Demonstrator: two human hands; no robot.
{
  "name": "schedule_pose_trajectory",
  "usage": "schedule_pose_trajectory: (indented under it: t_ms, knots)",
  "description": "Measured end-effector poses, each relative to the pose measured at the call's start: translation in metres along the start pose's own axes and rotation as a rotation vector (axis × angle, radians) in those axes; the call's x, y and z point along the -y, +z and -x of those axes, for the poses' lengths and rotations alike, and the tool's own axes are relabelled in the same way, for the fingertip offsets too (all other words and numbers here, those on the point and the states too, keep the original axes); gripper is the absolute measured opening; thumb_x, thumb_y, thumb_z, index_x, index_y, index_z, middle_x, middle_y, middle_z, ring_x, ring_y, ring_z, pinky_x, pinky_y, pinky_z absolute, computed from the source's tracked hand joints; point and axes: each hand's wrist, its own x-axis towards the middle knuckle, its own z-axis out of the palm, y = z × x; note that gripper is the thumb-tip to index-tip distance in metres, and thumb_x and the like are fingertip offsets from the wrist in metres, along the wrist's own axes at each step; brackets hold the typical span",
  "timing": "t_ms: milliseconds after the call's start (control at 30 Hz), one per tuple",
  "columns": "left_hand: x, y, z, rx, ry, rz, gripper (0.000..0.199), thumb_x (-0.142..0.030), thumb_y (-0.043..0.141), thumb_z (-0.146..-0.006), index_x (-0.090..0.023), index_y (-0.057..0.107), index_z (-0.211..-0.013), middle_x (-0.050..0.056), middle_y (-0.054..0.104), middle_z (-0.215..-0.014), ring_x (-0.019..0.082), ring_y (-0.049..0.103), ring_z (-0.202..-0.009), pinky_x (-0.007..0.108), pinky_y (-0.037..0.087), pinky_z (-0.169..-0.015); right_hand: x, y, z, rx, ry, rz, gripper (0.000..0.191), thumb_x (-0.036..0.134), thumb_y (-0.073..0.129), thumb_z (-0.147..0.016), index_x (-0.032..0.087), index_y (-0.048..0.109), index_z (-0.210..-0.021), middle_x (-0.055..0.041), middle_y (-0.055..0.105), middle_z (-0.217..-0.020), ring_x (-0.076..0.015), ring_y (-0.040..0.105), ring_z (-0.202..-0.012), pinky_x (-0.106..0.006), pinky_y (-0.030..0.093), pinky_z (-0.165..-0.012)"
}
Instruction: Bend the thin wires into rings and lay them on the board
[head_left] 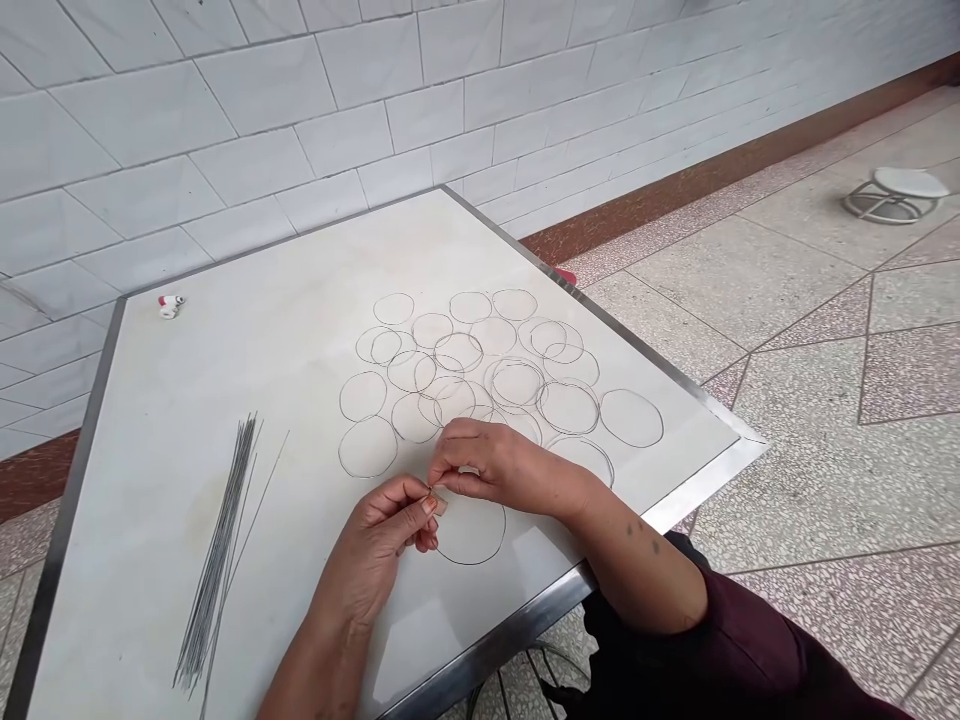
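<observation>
Near the front of the white table, a thin dark wire ring (504, 530) is held up between my two hands. My left hand (390, 520) pinches it between thumb and forefinger at the upper left of the loop. Right beside, my right hand (480, 460) pinches at the same spot, fingertips almost touching the left ones. The wire ends there are hidden by the fingers. Behind my right hand lie several finished-looking wire rings (568, 407), many overlapping. A bundle of straight wires (217, 560) rests to the left of my left hand, a few strands splayed out.
The metal-edged white table (285, 330) stands against a white tiled wall (262, 90). A small red and white object (169, 306) sits at its far left corner. On the speckled floor to the right is a low round stool (909, 184).
</observation>
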Motion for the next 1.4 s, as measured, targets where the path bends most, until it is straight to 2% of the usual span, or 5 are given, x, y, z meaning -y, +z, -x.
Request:
schedule_pose_trajectory:
  t_ms: [467,733,1067,1233,1400]
  knots:
    - [-0.001,0.003,0.002,0.088,-0.079,0.111,0.015,-0.032,0.078,-0.074,-0.018,0.072,-0.075,0.003,0.061,-0.074,0.013,0.049,-0.064,0.027,0.040,-0.061,-0.005,-0.001,-0.002,-0.026,-0.188,0.146,0.018,0.031,0.054,-0.099,0.021,0.069,-0.093,-0.0035,0.067,-0.087,-0.0153,0.058,-0.082,-0.028,0.049,-0.073]
    - [-0.002,0.005,0.003,-0.015,0.025,0.133,0.014,-0.032,0.078,-0.074,-0.020,0.072,-0.072,0.002,0.061,-0.075,0.014,0.050,-0.066,0.028,0.042,-0.066,-0.001,-0.002,0.000,-0.123,-0.002,0.019,0.009,0.013,0.060,-0.089,0.020,0.065,-0.090,-0.0020,0.064,-0.086,-0.0137,0.058,-0.081,-0.024,0.049,-0.067]
    - [0.005,0.005,-0.001,-0.054,0.172,0.224,0.013,-0.033,0.077,-0.077,-0.021,0.072,-0.073,0.001,0.057,-0.073,0.014,0.049,-0.070,0.028,0.043,-0.070,0.006,0.017,-0.003,-0.327,0.214,-0.108,0.010,0.011,0.059,-0.086,0.020,0.062,-0.088,-0.0020,0.060,-0.088,-0.0129,0.057,-0.078,-0.025,0.051,-0.068]
    - [0.007,0.007,-0.001,-0.012,0.202,0.294,0.012,-0.030,0.077,-0.077,-0.021,0.074,-0.071,0.003,0.057,-0.093,0.016,0.053,-0.085,0.029,0.045,-0.081,0.003,0.016,-0.002,-0.351,0.212,-0.129,0.008,0.014,0.058,-0.088,0.021,0.062,-0.088,-0.0020,0.059,-0.088,-0.0129,0.056,-0.076,-0.025,0.050,-0.065]
    - [0.003,0.009,0.000,-0.107,0.212,0.399,0.013,-0.030,0.085,-0.068,-0.022,0.075,-0.072,0.004,0.055,-0.100,0.017,0.054,-0.087,0.030,0.050,-0.079,0.003,0.017,-0.003,-0.435,0.280,-0.117,0.006,0.016,0.058,-0.088,0.021,0.061,-0.086,-0.0010,0.058,-0.082,-0.0128,0.053,-0.072,-0.024,0.047,-0.061]
